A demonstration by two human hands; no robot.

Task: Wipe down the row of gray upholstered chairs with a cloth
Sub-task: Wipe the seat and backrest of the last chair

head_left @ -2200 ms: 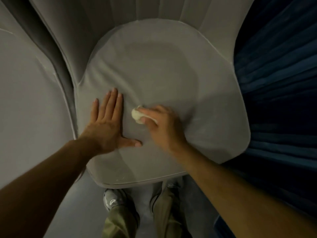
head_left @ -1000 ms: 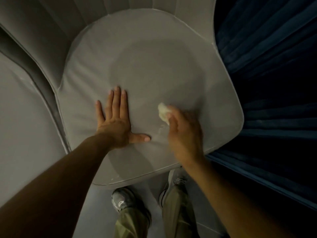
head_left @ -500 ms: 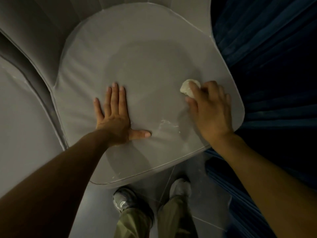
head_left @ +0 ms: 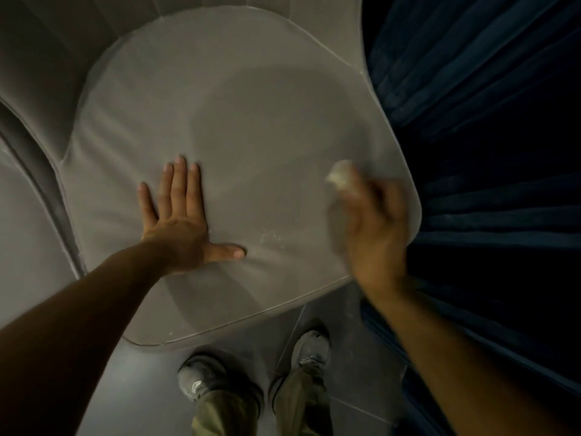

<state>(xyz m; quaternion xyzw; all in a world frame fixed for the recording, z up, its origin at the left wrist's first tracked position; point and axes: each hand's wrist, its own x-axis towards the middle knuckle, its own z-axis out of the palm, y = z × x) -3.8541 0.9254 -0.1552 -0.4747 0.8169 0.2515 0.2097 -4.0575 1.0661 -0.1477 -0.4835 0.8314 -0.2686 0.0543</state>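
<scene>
As a person leans over a gray upholstered chair (head_left: pixel 78 42), the left hand (head_left: pixel 176 221) lies flat on its seat cushion (head_left: pixel 239 121), fingers straight and spread, apparently to brace the body and hold the padding taut. The right hand (head_left: pixel 374 225), blurred, grips a small wad of pale cloth (head_left: pixel 341 177) pressed near the cushion's right edge, beside a dark blue curtain (head_left: pixel 487 121). A whitish smear (head_left: pixel 270 239) between the hands looks unwiped. No container is in view.

Dim, even light leaves the right of the frame nearly black, the right hand (head_left: pixel 375 221) and its cloth (head_left: pixel 341 176) motion-blurred, edges bowed by the wide lens
</scene>
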